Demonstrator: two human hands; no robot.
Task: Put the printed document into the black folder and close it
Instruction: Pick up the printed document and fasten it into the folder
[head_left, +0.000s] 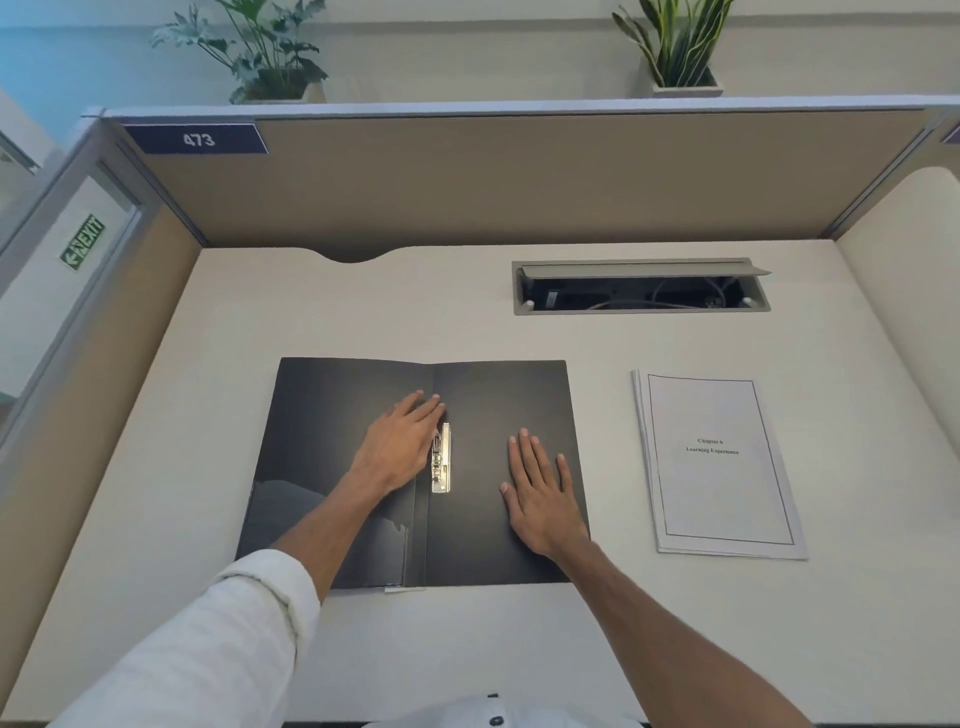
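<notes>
The black folder (498, 405) lies spread open and flat on the pale counter (363, 312), its two covers side by side with the spine running away from the person. The left hand (400, 447) rests palm down on the left cover, fingers straight and close together, released and gripping nothing; its fingertips reach across to the spine, just beside the upper end of the metal clip (441, 460) fixed along the inner edge of the right cover. Whether the fingers actually touch the clip cannot be told. The right hand (540, 493) lies flat on the right cover, fingers extended and slightly fanned, thumb out to the left, pressing on the cover and holding nothing. The printed document (719, 462), a thin stack of white sheets with a bordered title page, sits on the counter to the right of the folder, apart from it and from both hands.
</notes>
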